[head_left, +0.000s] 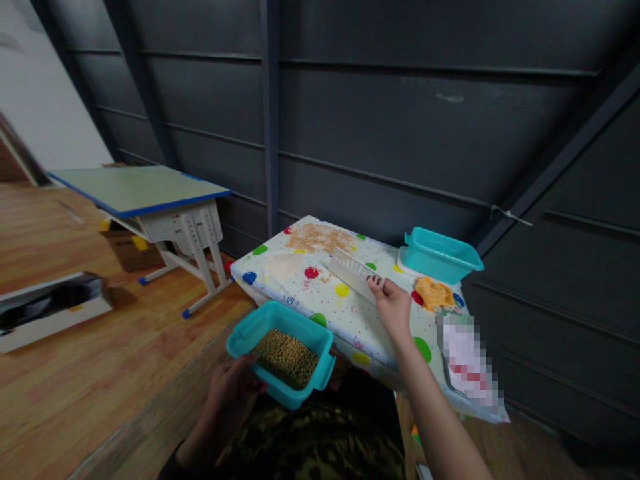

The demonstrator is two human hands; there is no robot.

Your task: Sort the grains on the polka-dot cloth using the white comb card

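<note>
My left hand (233,388) is closed on the near left rim of a teal plastic tub (243,328), held in front of the table's near edge. Yellowish beans (289,359), like soybeans, cover the tub's bottom. In my right hand (393,305) is a white plastic strip with rows of holes (350,270), gripped at its right end and standing on edge at the tabletop. Beyond the strip, tan beans or grains (317,238) lie spread on the cloth. A paler patch of fine white grains (284,267) lies to their left, and a few loose bits sit by the strip.
A dotted cloth covers the table (345,310). At its right stand another teal tub (443,253), an orange cloth (434,293) and a blurred-out packet (465,360). A dark panelled wall (380,133) rises behind. Leftward are a desk (145,187) and an open white box (55,310).
</note>
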